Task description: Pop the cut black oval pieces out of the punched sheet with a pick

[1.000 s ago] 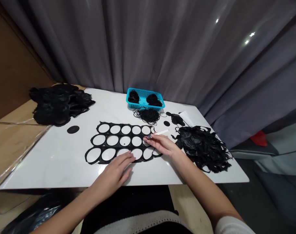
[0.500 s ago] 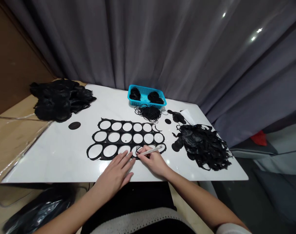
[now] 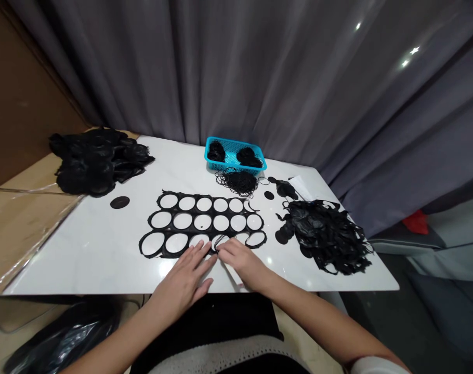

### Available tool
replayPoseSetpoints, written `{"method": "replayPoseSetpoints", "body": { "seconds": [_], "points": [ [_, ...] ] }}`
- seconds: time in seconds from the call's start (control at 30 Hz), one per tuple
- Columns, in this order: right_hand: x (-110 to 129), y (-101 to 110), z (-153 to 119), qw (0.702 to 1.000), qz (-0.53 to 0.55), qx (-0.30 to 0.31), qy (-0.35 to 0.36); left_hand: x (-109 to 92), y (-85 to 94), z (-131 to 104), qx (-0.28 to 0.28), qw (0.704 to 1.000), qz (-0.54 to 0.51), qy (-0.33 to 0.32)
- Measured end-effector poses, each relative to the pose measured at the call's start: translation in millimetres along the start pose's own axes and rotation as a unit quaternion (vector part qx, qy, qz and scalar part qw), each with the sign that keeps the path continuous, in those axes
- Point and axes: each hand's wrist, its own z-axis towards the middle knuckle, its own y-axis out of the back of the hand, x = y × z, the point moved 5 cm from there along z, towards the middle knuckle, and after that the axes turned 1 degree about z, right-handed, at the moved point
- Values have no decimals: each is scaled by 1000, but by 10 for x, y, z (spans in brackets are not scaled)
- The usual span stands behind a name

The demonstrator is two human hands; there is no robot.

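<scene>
A black rubbery sheet (image 3: 167,216) with rows of round holes lies flat on the white table (image 3: 104,254). My left hand (image 3: 186,274) rests open with fingers spread, its fingertips on the sheet's near edge. Close beside it, my right hand (image 3: 243,264) is closed around a slim white pen-like tool (image 3: 232,274), whose length points back toward me under the palm. Thin black strands (image 3: 220,240) curve over a hole at the right fingertips; whether the fingers pinch them is hidden.
A blue basket (image 3: 233,141) holding black bundles stands at the back, with a heap of thin black rings (image 3: 241,182) before it. Scrap strips (image 3: 330,234) pile up on the right. Black sheets (image 3: 98,161) are heaped at the left, near a black disc (image 3: 120,202).
My right hand has turned, so the white tool swings from pointing right across the sheet to pointing toward me under the palm. My left hand stays nearly still.
</scene>
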Motion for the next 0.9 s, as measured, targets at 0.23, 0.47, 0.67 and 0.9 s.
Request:
{"method": "replayPoseSetpoints", "body": {
  "seconds": [0.23, 0.47, 0.67, 0.9],
  "points": [
    [-1051, 850, 288, 939, 1, -259, -227, 2, 23, -46, 13, 1000, 3, -10],
    [-1033, 385, 442, 814, 459, -157, -320, 135, 136, 166, -9, 999, -15, 47],
    [-826, 97, 477, 768, 545, -96, -322, 339, -108, 382, 7, 998, 45, 48],
    [-631, 82, 431, 922, 300, -47, -239, 284, -180, 324, -5, 997, 70, 42]
  ]
}}
